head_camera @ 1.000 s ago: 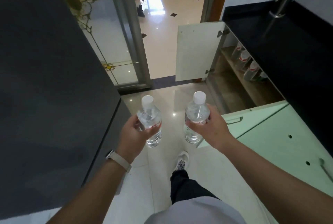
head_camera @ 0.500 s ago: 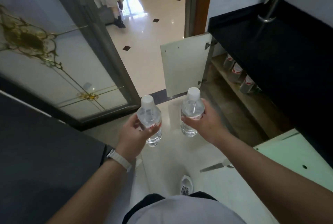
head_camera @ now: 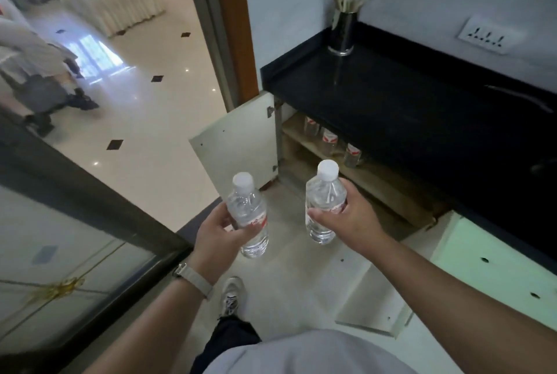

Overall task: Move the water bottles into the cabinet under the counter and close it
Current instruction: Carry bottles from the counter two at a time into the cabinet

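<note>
My left hand (head_camera: pixel 215 235) grips a clear water bottle (head_camera: pixel 248 212) with a white cap, held upright over the floor. My right hand (head_camera: pixel 351 218) grips a second clear bottle (head_camera: pixel 322 196) the same way, just in front of the open cabinet (head_camera: pixel 376 181) under the black counter (head_camera: pixel 422 102). Three more bottles (head_camera: pixel 328 141) with red labels stand in a row on the wooden shelf inside, under the counter's edge. The far cabinet door (head_camera: pixel 238 141) stands open to the left; the near door (head_camera: pixel 373 292) is swung open below my right arm.
A steel utensil holder (head_camera: pixel 343 33) stands at the counter's back corner, below a wall socket (head_camera: pixel 488 36). A glass sliding door (head_camera: pixel 75 238) runs along my left. Another person's legs (head_camera: pixel 45 84) show in the far room. My shoe (head_camera: pixel 230 295) is on the tiled floor.
I have stepped closer and turned right toward the cabinet; the counter and shelf now fill more of the view. Both hands still hold their bottles, the right one nearer the opening.
</note>
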Available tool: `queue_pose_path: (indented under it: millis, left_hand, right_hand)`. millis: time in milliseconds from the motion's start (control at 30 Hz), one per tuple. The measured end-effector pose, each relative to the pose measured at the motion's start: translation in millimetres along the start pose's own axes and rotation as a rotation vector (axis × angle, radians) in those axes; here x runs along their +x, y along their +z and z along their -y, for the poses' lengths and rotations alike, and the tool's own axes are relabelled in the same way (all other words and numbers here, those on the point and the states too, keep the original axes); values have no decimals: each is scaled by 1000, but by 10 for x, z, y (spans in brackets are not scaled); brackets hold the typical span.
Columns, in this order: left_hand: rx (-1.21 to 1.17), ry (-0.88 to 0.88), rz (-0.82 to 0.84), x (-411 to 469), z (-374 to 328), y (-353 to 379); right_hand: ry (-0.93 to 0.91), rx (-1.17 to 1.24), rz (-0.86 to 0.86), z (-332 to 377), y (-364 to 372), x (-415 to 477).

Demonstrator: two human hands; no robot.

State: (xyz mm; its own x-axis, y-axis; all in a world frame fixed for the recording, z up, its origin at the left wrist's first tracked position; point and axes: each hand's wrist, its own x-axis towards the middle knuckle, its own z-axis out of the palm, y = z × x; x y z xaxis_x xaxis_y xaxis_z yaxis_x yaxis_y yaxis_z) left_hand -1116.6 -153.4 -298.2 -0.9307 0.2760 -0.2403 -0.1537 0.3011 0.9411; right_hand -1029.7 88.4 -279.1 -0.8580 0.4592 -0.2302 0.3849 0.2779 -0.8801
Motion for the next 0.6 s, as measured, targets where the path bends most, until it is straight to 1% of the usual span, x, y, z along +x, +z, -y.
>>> queue_pose_path:
  millis: [167,300,433,500,600]
  left_hand:
    - [29,28,152,941,-131,-399]
    - [46,6,287,1618,-215,-694]
    - [149,67,407,2048,-302,-811]
    - [198,76,479,2195,-271,-790]
    - [210,68,558,2315,-247,-706]
  right_hand:
    - [103,24,-184,288,427,411]
    - [150,14,-259,523,750,662]
    - [214,46,-372,712,958,775]
    - [250,52,-423,770,1014,793]
    - [306,47,-497,809,1040,784]
